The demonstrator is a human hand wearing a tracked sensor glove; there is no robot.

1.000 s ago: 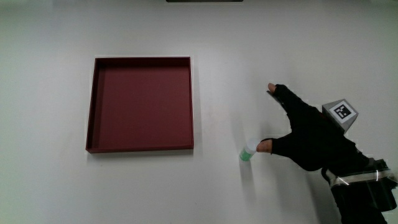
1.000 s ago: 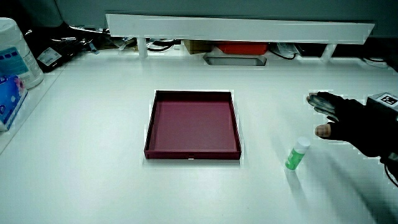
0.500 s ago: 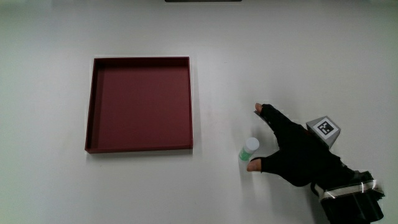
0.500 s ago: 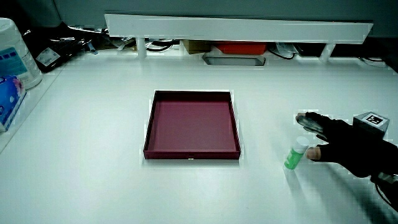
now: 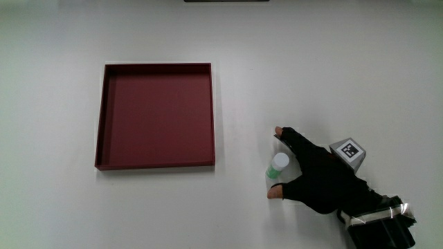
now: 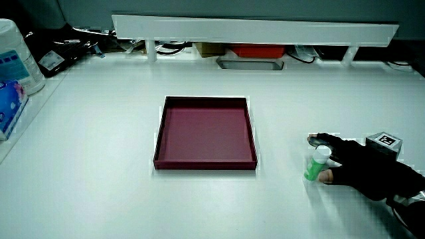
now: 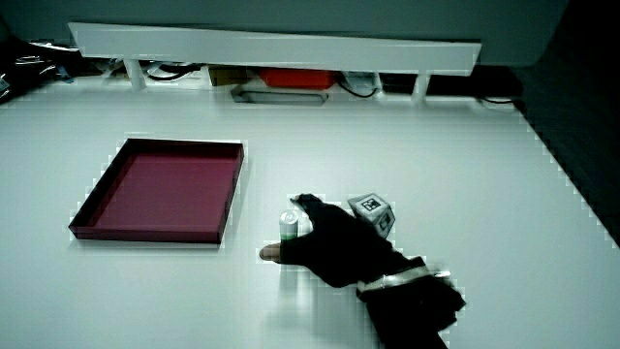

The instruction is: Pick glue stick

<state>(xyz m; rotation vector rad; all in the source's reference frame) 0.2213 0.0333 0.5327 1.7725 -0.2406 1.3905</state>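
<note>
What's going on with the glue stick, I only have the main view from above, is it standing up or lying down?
Observer: In a side view the glue stick stands upright on the table, white cap up, green body below.
Operator: Is the hand closed on it?
Observer: Not clearly. In a side view the hand sits beside the stick, thumb and forefinger on either side of it, apparently not clamped.
Operator: Anything near the tray?
Observer: In a side view a white container stands at the table's edge, well away from the red tray.

1 glue stick (image 5: 279,164), 1 red tray (image 5: 156,115)
</note>
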